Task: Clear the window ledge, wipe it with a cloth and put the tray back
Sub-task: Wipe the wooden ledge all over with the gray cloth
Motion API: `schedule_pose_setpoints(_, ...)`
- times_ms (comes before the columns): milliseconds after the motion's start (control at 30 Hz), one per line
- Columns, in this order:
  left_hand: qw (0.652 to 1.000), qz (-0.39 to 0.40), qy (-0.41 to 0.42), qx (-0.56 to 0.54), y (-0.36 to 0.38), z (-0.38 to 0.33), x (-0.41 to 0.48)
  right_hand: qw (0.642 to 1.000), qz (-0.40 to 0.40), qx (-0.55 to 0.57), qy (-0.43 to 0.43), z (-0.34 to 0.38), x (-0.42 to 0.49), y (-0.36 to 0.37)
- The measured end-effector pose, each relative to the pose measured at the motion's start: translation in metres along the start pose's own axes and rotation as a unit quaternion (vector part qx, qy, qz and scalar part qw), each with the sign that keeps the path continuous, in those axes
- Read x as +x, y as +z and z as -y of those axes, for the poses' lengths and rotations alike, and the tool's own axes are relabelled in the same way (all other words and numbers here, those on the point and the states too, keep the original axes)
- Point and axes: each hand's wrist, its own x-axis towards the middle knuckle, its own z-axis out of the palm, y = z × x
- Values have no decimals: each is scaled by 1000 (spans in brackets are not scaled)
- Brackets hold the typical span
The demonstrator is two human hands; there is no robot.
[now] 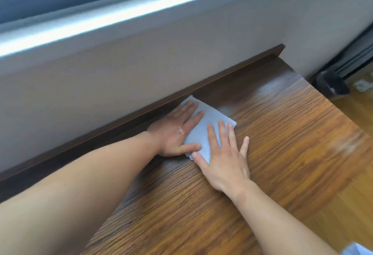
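Note:
A folded light blue cloth (210,122) lies flat on the dark wooden ledge (282,133), close to the raised back strip along the wall. My left hand (173,131) presses on the cloth's left part with straight fingers, thumb along its near edge. My right hand (224,153) lies flat on the cloth's right part, fingers spread, the little finger touching the bare wood. No tray is in view.
A grey wall (141,58) rises behind the ledge, with a bright window frame (141,6) above. The ledge ends at the right, where a lighter wooden floor (359,117) and dark curtain fabric (333,87) show. A pale object (357,250) peeks in at the bottom right corner.

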Motion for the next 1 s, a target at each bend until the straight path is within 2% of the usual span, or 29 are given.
schedule_pose_setpoints(600,991,-23,-131,-30,42,47,-275,989,44,-43,-131,207,-94,62)
schedule_pose_setpoints(1000,966,-70,-244,-45,77,74,-452,963,55,-75,-252,345,-137,101)
